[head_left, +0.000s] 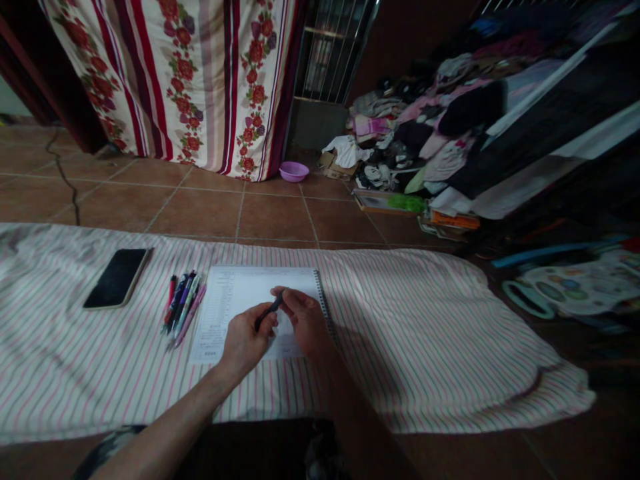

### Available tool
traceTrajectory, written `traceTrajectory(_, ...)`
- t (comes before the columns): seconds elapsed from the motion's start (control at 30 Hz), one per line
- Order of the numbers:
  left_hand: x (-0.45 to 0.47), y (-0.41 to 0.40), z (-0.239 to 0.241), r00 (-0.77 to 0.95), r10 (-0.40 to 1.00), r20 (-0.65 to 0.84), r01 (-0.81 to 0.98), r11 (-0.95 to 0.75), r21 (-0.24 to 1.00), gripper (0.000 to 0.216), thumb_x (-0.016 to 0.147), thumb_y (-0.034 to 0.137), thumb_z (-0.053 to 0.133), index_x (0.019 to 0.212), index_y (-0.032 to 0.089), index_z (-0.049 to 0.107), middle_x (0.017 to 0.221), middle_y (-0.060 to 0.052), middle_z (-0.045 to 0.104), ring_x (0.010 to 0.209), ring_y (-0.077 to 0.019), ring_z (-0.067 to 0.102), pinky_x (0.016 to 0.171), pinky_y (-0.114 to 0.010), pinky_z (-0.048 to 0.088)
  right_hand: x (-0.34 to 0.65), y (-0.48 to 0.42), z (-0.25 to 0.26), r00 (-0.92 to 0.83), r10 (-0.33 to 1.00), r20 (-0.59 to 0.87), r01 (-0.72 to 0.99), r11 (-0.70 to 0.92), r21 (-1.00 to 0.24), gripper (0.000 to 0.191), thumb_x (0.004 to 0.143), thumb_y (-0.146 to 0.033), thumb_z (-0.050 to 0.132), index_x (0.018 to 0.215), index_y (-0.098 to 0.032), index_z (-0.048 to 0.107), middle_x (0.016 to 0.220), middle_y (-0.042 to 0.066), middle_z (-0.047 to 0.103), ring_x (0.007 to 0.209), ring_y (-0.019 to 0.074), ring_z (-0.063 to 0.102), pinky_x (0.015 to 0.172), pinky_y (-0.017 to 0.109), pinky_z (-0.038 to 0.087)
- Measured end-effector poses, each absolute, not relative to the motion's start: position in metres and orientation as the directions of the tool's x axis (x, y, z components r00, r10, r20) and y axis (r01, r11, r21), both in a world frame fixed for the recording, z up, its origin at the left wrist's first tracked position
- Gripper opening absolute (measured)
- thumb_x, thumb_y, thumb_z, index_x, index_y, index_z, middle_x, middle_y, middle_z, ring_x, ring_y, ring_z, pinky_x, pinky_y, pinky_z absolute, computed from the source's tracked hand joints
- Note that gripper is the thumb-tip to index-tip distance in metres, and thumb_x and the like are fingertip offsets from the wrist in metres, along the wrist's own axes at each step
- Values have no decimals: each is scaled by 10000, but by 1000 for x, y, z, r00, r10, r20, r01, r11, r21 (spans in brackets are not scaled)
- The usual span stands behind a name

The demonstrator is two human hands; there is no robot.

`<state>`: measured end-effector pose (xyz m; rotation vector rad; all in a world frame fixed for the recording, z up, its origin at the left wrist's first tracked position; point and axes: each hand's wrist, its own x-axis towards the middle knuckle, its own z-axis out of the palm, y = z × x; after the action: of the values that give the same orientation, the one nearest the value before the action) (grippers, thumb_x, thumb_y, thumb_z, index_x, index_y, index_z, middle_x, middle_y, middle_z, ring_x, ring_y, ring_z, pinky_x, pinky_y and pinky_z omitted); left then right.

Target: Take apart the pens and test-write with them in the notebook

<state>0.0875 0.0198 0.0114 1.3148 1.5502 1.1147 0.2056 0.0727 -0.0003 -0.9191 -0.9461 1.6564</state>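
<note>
Shows a dark pen [271, 311] above a spiral notebook [250, 290], gripped in the left hand [246, 338] and pinched at its other end by the right hand [303, 321]. Appears taken up, not yet set to paper. Includes grouped pens [185, 303] and a phone [117, 279] leftward. Bears printed text [216, 313], too small to read; displays no legible brand.

Pink-&-grey-striped cloth [425, 327], blk phone [117, 279] being carried at L, bunch of pens [183, 308] being supported btwn phone & spiral notebook [253, 285], notebook being borne nr ctr.
</note>
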Motion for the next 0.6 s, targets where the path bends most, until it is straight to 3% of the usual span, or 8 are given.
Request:
traceTrajectory(0.23,88,20,12,-66,993,-100,123,108,986,236,771,356,529,749,143,627,520,-5,569,470,-119,520,510,-241,383,208,73,1,-303,948,-100,-341,-206,-917,249,719,-413,646,787,-181,701,730,22,645,617,123,520,583,269,384)
traceTrajectory(0.43,92,22,17,43,985,-168,-169,173,970,364,685,486,613,672,123,592,485,12,525,402,-79,451,438,-219,318,213,71,7,-330,942,-66,-325,-179,-929,259,730,-428,626,787,-185,694,830,38,649,652,132,528,584,269,387)
traceTrajectory(0.6,92,22,16,23,984,-177,-143,178,974,336,695,456,616,653,123,610,480,6,532,413,-81,440,449,-222,323,213,72,3,-342,936,-83,-292,-190,-937,287,744,-432,612,827,-170,693,670,16,609,558,111,482,546,260,373)
